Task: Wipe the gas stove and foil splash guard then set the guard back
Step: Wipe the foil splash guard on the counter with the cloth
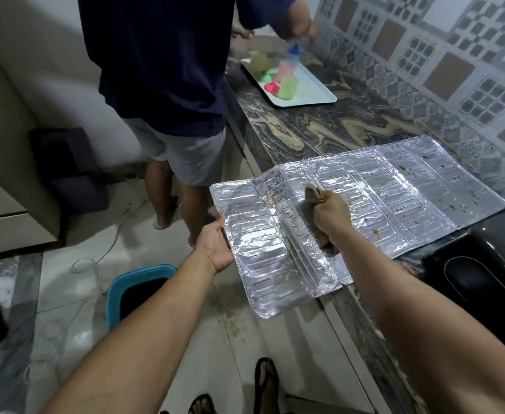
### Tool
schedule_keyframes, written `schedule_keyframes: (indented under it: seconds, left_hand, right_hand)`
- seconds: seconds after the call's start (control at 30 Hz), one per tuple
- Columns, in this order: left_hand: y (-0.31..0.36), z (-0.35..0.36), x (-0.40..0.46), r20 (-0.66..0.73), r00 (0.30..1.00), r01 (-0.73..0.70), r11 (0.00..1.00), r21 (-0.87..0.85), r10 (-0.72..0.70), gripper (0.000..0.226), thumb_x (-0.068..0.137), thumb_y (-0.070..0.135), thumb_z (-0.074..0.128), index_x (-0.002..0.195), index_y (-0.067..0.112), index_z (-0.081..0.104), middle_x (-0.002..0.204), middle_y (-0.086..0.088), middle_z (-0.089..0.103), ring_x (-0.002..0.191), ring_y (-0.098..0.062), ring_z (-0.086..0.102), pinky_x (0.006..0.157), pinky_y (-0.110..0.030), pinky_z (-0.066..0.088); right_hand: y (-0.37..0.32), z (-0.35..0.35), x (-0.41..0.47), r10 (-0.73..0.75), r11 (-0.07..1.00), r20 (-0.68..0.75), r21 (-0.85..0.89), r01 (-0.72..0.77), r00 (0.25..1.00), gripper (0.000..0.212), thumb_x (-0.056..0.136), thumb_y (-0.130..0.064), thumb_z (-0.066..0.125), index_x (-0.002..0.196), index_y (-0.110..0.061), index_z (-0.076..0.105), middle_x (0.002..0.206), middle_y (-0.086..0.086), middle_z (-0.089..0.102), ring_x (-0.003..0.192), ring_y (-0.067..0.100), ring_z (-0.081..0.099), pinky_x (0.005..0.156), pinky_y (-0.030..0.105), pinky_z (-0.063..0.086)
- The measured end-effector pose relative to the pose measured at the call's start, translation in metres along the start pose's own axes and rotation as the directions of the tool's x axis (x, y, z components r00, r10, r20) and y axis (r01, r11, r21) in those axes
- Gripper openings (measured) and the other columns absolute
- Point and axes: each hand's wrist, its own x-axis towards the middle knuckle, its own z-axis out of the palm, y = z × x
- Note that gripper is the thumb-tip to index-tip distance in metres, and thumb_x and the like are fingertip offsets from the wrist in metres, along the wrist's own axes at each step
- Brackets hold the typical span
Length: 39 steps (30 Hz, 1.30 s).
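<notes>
I see the foil splash guard [364,204] lying unfolded and nearly flat across the marbled countertop [320,127], its near-left panel hanging out past the counter edge over the floor. My left hand [215,246] holds that overhanging panel at its left edge; the thumb lies along the rim, and the fingers go under the foil where I cannot see them, so I read it as a grip from the thumb alone. My right hand [332,216] is a closed fist around a brownish cloth [312,194], pressed to the foil near the middle fold. Only a wad of cloth shows beyond the knuckles and a scrap below the wrist; the rest is hidden in the fist. Brown specks dot the foil's right panels and a few sit near the cloth.

The gas stove [478,282] shows only as a dark glossy corner at the right, partly under the foil's near edge and behind my right forearm; I cannot make out its burners.

A second person [161,85] in a dark shirt and grey shorts stands at the far counter, cut off above the chest, hands blurred over a pale tray [314,91] of coloured plastic pieces I cannot identify. A teal-rimmed bin [116,291] stands on the floor, half hidden by my left forearm.
</notes>
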Motion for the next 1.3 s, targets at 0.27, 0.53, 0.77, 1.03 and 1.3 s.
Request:
schedule_keyframes:
  seconds: [0.27,0.53,0.77,1.03,1.3]
  left_hand:
    - [-0.003,-0.007,0.013,-0.022,1.0,-0.005,0.999,0.042,0.006,0.048,0.101,0.04,0.032,0.106,0.005,0.063,0.091,-0.015,0.074,0.084,-0.029,0.071,0.08,-0.047,0.048]
    - [-0.007,-0.003,0.02,0.001,1.0,-0.01,1.0,0.012,0.01,0.055,0.099,0.048,0.033,0.101,0.006,0.069,0.095,-0.018,0.072,0.086,-0.033,0.069,0.08,-0.049,0.055]
    - [-0.017,-0.004,0.008,0.082,0.996,0.025,0.999,-0.031,-0.023,0.073,0.094,0.061,0.027,0.136,0.005,0.05,0.134,-0.025,0.052,0.114,-0.04,0.055,0.1,-0.053,0.041]
    - [-0.023,-0.006,0.005,0.027,0.994,0.103,0.994,0.029,-0.104,0.088,0.088,0.074,0.017,0.121,0.005,0.06,0.116,-0.02,0.063,0.095,-0.033,0.066,0.096,-0.046,0.045]
    - [-0.023,0.008,-0.002,0.11,0.989,0.086,0.992,0.094,-0.096,0.094,0.084,0.078,0.009,0.135,0.011,0.051,0.136,-0.016,0.054,0.117,-0.034,0.056,0.091,-0.049,0.046]
  right_hand:
    - [-0.003,0.067,-0.019,-0.16,0.945,0.203,-0.252,0.209,0.966,0.054,0.082,-0.005,0.042,0.132,-0.024,0.052,0.144,0.007,0.044,0.132,0.034,0.036,0.113,0.051,0.026]
    - [-0.007,0.08,-0.036,-0.133,0.946,0.423,0.325,-0.013,0.896,0.028,0.091,-0.015,0.045,0.103,-0.023,0.068,0.095,0.008,0.074,0.09,0.032,0.07,0.078,0.046,0.058]
    - [-0.017,0.058,-0.025,-0.217,0.966,0.242,0.195,0.171,0.946,0.028,0.083,-0.024,0.051,0.106,-0.027,0.067,0.096,0.0,0.07,0.091,0.022,0.063,0.083,0.042,0.052]
    - [0.018,0.054,-0.073,-0.361,0.894,0.498,-0.056,0.444,0.789,0.062,0.081,0.003,0.044,0.13,-0.034,0.057,0.121,0.01,0.066,0.108,0.03,0.06,0.096,0.039,0.047]
    - [0.041,0.02,-0.109,-0.399,0.829,0.655,-0.042,0.558,0.642,0.071,0.075,0.011,0.04,0.131,-0.029,0.058,0.136,0.003,0.055,0.116,0.02,0.055,0.086,0.012,0.041]
